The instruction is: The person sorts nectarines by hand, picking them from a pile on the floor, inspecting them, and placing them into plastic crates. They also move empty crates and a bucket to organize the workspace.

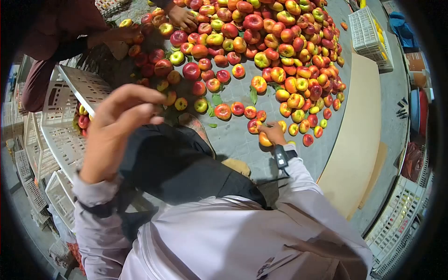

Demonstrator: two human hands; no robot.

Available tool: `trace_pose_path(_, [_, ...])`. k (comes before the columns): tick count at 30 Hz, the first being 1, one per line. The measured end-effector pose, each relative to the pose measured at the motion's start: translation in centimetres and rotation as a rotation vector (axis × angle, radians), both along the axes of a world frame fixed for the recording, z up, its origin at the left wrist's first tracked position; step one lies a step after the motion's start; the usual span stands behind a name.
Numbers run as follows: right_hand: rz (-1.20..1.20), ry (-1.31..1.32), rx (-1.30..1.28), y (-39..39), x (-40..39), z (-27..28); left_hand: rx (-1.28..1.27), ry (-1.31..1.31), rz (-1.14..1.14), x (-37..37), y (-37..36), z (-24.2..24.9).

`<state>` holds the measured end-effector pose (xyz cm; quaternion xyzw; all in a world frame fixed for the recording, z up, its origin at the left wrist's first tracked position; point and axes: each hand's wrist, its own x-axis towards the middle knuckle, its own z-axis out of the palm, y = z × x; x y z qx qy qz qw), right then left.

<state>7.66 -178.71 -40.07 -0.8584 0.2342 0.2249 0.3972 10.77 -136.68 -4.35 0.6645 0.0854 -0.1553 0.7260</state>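
Note:
Raised over the white crate (60, 128) at the left is my left hand (116, 126), its fingers apart and slightly bent, with nothing between them. My right hand (274, 134) is down at the near edge of the fruit pile, fingers wrapped round a red-orange fruit (265, 139). Another red fruit (254, 126) lies right beside those fingertips. The large pile of red and yellow fruit (280, 51) spreads over the grey floor beyond. Some fruit shows inside the white crate, partly hidden by its wall.
A co-worker's hand (183, 17) reaches into the pile at the top, and their other arm (109, 36) is at the upper left. A tan board (357, 130) lies right of the pile. White crates stand at the upper right (366, 35) and lower right (396, 219).

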Motion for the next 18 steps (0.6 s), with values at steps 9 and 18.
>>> trace_pose_path(9, [0.054, -0.203, 0.337, 7.4, 0.7, -1.3, -0.167, 0.47, -0.081, 0.9, -6.1, -7.5])
trace_pose_path(18, [0.513, -0.853, 0.47, 17.9, 5.0, 22.0, -0.299, 0.574, -0.168, 1.4, -6.3, -9.7])
